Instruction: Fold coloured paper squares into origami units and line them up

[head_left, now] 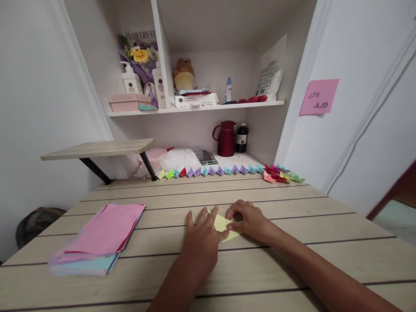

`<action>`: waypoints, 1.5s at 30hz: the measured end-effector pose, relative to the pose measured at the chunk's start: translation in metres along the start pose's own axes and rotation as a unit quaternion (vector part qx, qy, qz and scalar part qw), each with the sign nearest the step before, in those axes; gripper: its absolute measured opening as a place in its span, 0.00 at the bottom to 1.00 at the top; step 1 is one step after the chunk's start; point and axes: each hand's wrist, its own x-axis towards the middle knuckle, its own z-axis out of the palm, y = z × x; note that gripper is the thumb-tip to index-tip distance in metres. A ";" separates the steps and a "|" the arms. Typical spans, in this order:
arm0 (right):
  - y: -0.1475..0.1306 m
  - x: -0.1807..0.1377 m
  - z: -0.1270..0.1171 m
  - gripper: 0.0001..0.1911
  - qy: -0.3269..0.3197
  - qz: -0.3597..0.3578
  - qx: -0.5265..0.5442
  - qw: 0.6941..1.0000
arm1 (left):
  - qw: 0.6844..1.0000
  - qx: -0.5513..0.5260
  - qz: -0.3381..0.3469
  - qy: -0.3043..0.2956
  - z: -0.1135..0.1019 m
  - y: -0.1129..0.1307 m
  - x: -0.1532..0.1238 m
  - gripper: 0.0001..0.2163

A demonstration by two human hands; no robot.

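A folded piece of yellow paper [221,222] lies on the wooden table [156,260] between my hands. My left hand [202,236] rests palm down at its left side, fingers spread, with fingertips and thumb touching the paper. On the right, my right hand [248,220] pinches the paper's right part between thumb and forefinger. The fingers partly cover the sheet, so its full folded shape is hidden.
To the left lies a stack of coloured paper [107,229], pink on top. A row of small folded paper pieces [212,171] runs along the table's back, ending in a cluster [277,174]. Behind stand a red jug [226,138] and a raised wooden shelf [97,148].
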 end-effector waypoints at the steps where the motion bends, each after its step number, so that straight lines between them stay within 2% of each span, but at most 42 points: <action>1: 0.000 0.000 0.000 0.07 -0.003 -0.002 0.005 1.000 | 1.000 -0.001 -0.003 -0.002 -0.002 0.001 0.000 0.23; 4: 0.000 0.001 0.001 0.06 -0.011 -0.008 0.020 1.000 | 1.000 -0.002 -0.007 -0.008 -0.007 0.003 0.001 0.18; 9: -0.004 0.005 0.009 0.12 0.007 0.007 0.055 0.998 | 1.000 -0.011 -0.019 -0.018 -0.016 0.010 0.000 0.14; 13: -0.004 0.006 0.015 0.06 0.014 0.014 0.077 0.997 | 0.999 -0.018 -0.036 -0.013 -0.017 0.013 0.002 0.14; 15: -0.001 0.007 0.016 0.05 0.018 0.018 0.101 0.995 | 0.999 -0.016 -0.041 -0.008 -0.015 0.014 0.004 0.12; 17: 0.002 0.008 0.017 0.06 0.024 0.019 0.129 0.991 | 0.999 -0.025 -0.040 0.018 -0.010 0.014 0.007 0.11; 20: 0.005 0.008 0.015 0.09 0.035 0.018 0.184 0.982 | 0.989 -0.082 -0.065 0.101 0.002 0.011 0.011 0.14; 22: 0.005 0.007 0.011 0.11 0.039 0.041 0.268 0.962 | 0.967 -0.149 -0.116 0.172 0.011 0.007 0.014 0.14; 25: 0.002 0.003 0.004 0.14 0.046 0.092 0.406 0.908 | 0.917 -0.271 -0.155 0.250 0.023 0.001 0.020 0.19; 28: -0.003 -0.001 -0.002 0.17 0.066 0.106 0.473 0.872 | 0.862 -0.402 -0.176 0.252 0.033 0.000 0.025 0.25; 30: -0.006 -0.003 -0.003 0.18 0.076 0.103 0.498 0.858 | 0.822 -0.480 -0.181 0.245 0.038 0.002 0.028 0.25; 35: -0.016 -0.007 0.001 0.18 0.065 0.076 0.528 0.843 | 0.727 -0.616 -0.177 0.246 0.039 0.008 0.034 0.15; 38: -0.020 -0.008 0.005 0.18 0.062 0.061 0.540 0.837 | 0.701 -0.636 -0.201 0.251 0.032 0.005 0.032 0.13; 45: -0.022 -0.013 0.008 0.20 0.052 0.057 0.597 0.798 | 0.680 -0.651 -0.237 0.240 0.024 0.000 0.026 0.14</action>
